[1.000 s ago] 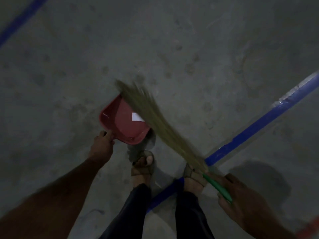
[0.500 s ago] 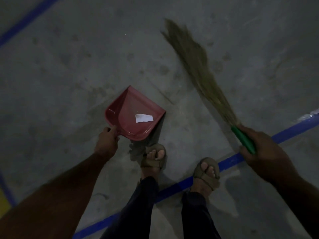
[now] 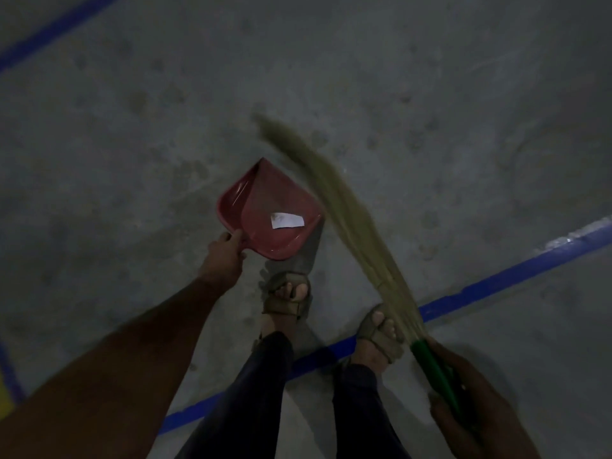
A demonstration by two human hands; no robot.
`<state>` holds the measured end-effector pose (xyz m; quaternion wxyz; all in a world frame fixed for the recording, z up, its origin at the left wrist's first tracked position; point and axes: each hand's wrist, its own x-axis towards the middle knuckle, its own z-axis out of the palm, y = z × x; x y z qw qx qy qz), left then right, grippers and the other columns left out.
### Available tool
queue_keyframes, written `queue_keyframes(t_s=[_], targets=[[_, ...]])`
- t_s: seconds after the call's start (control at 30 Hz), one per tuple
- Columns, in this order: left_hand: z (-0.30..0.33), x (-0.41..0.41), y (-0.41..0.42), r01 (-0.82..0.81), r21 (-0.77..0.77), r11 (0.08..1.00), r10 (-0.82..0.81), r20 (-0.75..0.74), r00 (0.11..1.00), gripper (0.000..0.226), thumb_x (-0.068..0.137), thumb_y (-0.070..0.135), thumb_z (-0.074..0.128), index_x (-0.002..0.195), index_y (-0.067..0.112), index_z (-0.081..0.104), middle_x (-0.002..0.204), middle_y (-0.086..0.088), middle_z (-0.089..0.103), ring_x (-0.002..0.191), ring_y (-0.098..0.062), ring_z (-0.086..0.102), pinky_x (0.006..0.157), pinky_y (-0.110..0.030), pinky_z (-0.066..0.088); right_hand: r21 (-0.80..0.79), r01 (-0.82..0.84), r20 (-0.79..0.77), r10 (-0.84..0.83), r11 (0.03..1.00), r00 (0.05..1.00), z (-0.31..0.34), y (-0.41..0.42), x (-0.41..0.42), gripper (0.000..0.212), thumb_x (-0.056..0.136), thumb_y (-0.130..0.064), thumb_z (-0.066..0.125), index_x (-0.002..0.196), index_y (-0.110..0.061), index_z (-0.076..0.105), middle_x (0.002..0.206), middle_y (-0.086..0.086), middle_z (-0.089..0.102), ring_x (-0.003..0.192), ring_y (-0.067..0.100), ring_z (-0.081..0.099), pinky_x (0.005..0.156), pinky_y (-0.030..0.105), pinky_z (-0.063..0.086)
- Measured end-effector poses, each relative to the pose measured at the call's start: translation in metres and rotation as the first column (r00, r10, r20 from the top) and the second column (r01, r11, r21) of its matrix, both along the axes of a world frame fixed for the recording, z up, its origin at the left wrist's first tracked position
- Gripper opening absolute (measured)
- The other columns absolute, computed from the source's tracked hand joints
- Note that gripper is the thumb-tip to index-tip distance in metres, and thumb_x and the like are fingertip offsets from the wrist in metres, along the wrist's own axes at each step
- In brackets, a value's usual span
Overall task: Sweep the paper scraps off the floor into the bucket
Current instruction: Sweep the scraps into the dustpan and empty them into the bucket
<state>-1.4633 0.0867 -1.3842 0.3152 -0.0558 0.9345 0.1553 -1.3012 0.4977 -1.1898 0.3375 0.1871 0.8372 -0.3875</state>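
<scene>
Left grip: the left hand (image 3: 225, 256) has its fingers curled round the back edge of the red dustpan (image 3: 265, 207), where the handle seems to be. It holds the pan low, just in front of the left sandal (image 3: 287, 298).
Right grip: the right hand (image 3: 477, 402) is wrapped round the green handle (image 3: 433, 372) of the broom (image 3: 334, 200), just to the right of the pan.
Paper scrap: one white paper scrap (image 3: 286, 220) lies flat inside the dustpan, near its middle.
How the scrap will act: it looks very light and thin. A puff of air or a quick tip could make it fly out, so I think the pan should be kept level and moved slowly.
Dustpan: it looks like hard, light plastic. The back edge is a good place to hold it.
Broom: its long soft bristles bend easily and look blurry. They run along the right side of the pan and past its front corner. Hold it by the stiff green part.
Floor: the grey floor (image 3: 132, 144) has a blue line (image 3: 516, 276) behind the pan, by the feet.
Bucket: I cannot see it here.
</scene>
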Motion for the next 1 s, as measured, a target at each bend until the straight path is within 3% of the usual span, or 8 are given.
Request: queue_keyframes(t_s=[0.1,0.2,0.43,0.57,0.63,0.77,0.9,1.0], targets=[[0.015,0.006,0.023,0.013,0.049,0.999,-0.012,-0.028,1.0,0.042,0.087,0.002,0.064,0.126,0.01,0.052,0.115,-0.02,0.056,0.101,-0.039,0.057,0.085,-0.043,0.047,0.026,0.052,-0.02,-0.052,0.998,0.998,0.0,0.001,0.01,0.074,0.076,-0.018,0.081,0.127,-0.06,0.049,0.111,-0.012,0.066,0.089,-0.001,0.063,0.073,-0.002,0.041],[0.04,0.014,0.047,0.012,0.105,0.994,-0.006,-0.056,0.998,0.042,0.086,0.002,0.064,0.126,0.01,0.052,0.112,-0.02,0.056,0.098,-0.039,0.056,0.084,-0.044,0.047,0.026,0.006,-0.033,-0.005,1.0,0.999,0.007,-0.001,0.016,0.074,0.08,-0.021,0.078,0.128,-0.064,0.042,0.118,-0.009,0.065,0.093,-0.009,0.059,0.076,0.001,0.04],[0.172,0.031,0.115,0.053,0.246,0.968,0.007,-0.235,0.972,0.038,0.085,-0.007,0.06,0.119,0.009,0.057,0.099,-0.016,0.058,0.085,-0.031,0.054,0.071,-0.04,0.047,0.182,-0.019,0.039,0.012,0.983,0.999,0.135,-0.012,0.056,0.079,0.095,-0.046,0.05,0.13,-0.078,-0.014,0.138,-0.006,0.052,0.114,0.017,0.062,0.094,0.035,0.051],[0.273,0.038,0.153,0.112,0.236,0.965,-0.043,-0.282,0.958,0.037,0.089,-0.002,0.057,0.122,0.013,0.054,0.098,-0.015,0.055,0.085,-0.03,0.052,0.072,-0.038,0.043,0.21,0.055,-0.139,-0.026,0.976,0.99,0.234,-0.009,0.092,0.095,0.086,-0.026,0.068,0.15,-0.057,0.005,0.129,0.005,0.062,0.098,0.018,0.067,0.081,0.025,0.055],[0.323,0.045,0.169,0.144,0.247,0.958,-0.064,-0.306,0.95,0.034,0.091,0.0,0.056,0.122,0.013,0.053,0.097,-0.015,0.054,0.086,-0.03,0.051,0.073,-0.041,0.045,0.308,0.027,-0.063,-0.008,0.951,0.998,0.28,-0.009,0.112,0.079,0.093,-0.04,0.053,0.144,-0.064,-0.002,0.131,0.0,0.057,0.109,0.02,0.061,0.09,0.027,0.05],[0.414,0.065,0.195,0.274,0.286,0.918,-0.142,-0.408,0.902,0.029,0.091,-0.003,0.055,0.117,0.009,0.057,0.09,-0.012,0.053,0.082,-0.027,0.05,0.069,-0.039,0.045,0.433,0.23,-0.271,-0.117,0.872,0.955,0.344,-0.028,0.155,0.063,0.093,-0.051,0.039,0.153,-0.051,0.019,0.101,0.001,0.066,0.086,0.028,0.066,0.08,0.043,0.056],[0.482,0.096,0.208,0.413,0.326,0.85,-0.241,-0.455,0.857,0.027,0.09,-0.003,0.056,0.116,0.007,0.057,0.095,-0.015,0.053,0.083,-0.024,0.048,0.069,-0.034,0.039,0.486,0.357,-0.306,-0.227,0.798,0.925,0.396,-0.078,0.195,0.061,0.095,-0.058,0.03,0.152,-0.055,0.009,0.112,0.003,0.06,0.086,0.023,0.064,0.071,0.037,0.055],[0.527,0.129,0.213,0.509,0.347,0.787,-0.328,-0.463,0.823,0.03,0.091,0.0,0.057,0.12,0.008,0.056,0.101,-0.016,0.053,0.088,-0.029,0.053,0.072,-0.039,0.046,0.476,0.449,-0.297,-0.343,0.756,0.891,0.437,-0.112,0.228,0.057,0.092,-0.067,0.022,0.145,-0.065,0.0,0.115,0.001,0.058,0.094,0.025,0.06,0.078,0.041,0.054]])
